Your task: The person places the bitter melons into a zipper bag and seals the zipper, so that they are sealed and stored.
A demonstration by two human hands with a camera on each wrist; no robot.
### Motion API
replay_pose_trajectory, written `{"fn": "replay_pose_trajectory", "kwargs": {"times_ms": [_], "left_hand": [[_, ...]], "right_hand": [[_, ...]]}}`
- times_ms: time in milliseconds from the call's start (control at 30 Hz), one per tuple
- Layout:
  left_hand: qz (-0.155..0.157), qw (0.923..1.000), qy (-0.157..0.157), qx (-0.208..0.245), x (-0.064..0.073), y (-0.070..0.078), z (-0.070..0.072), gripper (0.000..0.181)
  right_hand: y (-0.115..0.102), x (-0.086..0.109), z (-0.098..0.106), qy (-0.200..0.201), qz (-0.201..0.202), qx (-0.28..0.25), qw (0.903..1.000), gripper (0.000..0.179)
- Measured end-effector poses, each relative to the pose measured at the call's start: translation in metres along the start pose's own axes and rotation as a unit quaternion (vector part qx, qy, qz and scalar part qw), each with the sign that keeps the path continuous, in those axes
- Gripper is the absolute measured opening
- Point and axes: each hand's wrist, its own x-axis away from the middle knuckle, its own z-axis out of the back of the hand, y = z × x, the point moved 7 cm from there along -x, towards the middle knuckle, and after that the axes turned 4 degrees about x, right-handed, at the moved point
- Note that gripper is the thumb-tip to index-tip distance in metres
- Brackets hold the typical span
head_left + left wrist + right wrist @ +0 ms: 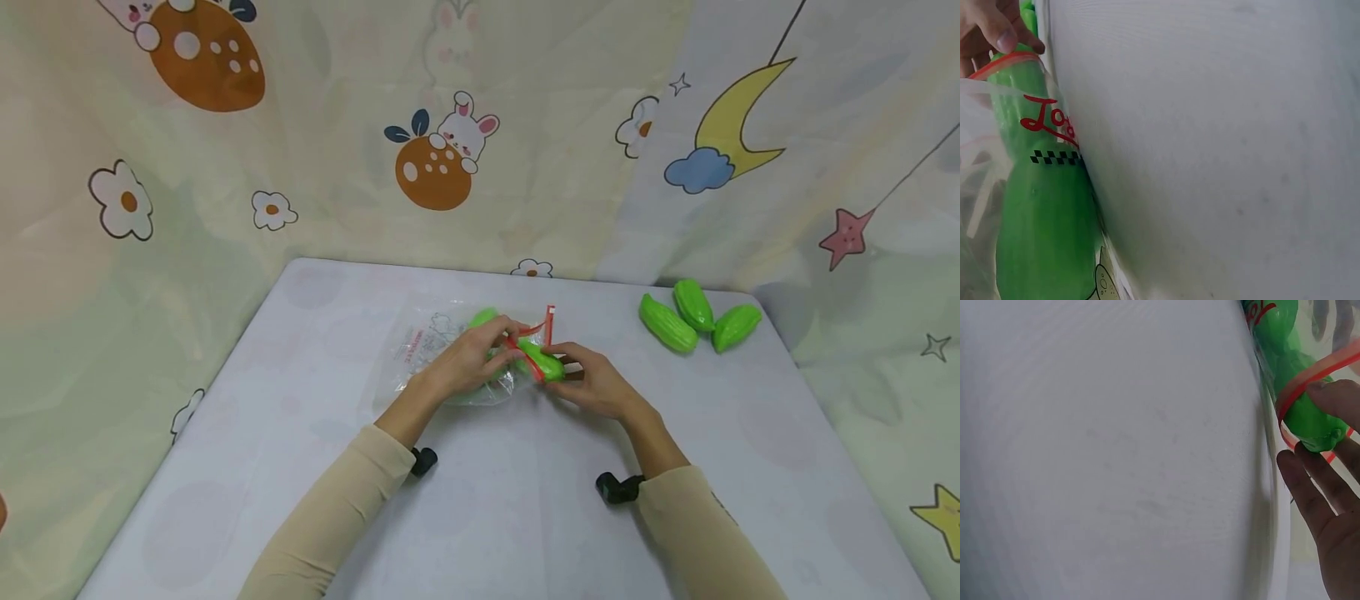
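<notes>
From the left, we see a pale fabric wall (pixel 67 350) falling in soft creases, printed with outlined white flowers (pixel 122 201), then a rabbit (pixel 463 137) clinging to a spotted orange-brown fruit (pixel 432 175), then a yellow moon (pixel 720 125) with a blue cloud (pixel 700 171) at its lower tip, and a red star (pixel 847 237). Before it spreads the worktop (pixel 262 467), under a smooth whitish cover with faint round blotches.

Left of centre on it lies a clear plastic bag (pixel 405 367), thin, glossy and crinkled, with printing on its film and a red strip (pixel 551 325) along its mouth, which faces right. Through the film we make out smooth green shapes (pixel 1047 231), broad at the belly and narrowing to a neck; we cannot tell how many. A beige sleeve (pixel 322 508) leads to the left grip (pixel 467 358), pinching the bag's rim between thumb and fingers. Just right of that, a shiny green vegetable (pixel 551 368) lies in the mouth, its tip poking past the strip. The right grip (pixel 596 385) grasps this end, thumb against fingers. Well to the right, near the worktop's far edge, we find three bright green vegetables (pixel 667 323) clustered together, plump, ribbed and tapering.
</notes>
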Motion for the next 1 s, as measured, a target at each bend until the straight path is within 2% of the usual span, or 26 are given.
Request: {"fn": "replay_pose_trajectory", "kwargs": {"times_ms": [367,533,733,1000], "left_hand": [[0.010,0.9999,-0.007,0.005,0.000,-0.003,-0.002,0.027],[0.020,0.9997,-0.014,0.008,0.000,-0.005,-0.004,0.028],[0.018,0.9998,-0.011,-0.005,-0.001,-0.005,-0.004,0.024],[0.007,0.9998,-0.017,-0.007,-0.004,-0.003,-0.006,0.028]], "right_hand": [[0.001,-0.003,-0.002,-0.001,0.013,-0.005,0.9999,0.052],[0.002,-0.005,-0.003,-0.011,0.006,0.004,0.9999,0.054],[0.005,-0.007,-0.001,-0.012,-0.015,0.010,0.9998,0.053],[0.005,-0.013,-0.001,-0.009,-0.004,0.008,0.9999,0.048]]}}
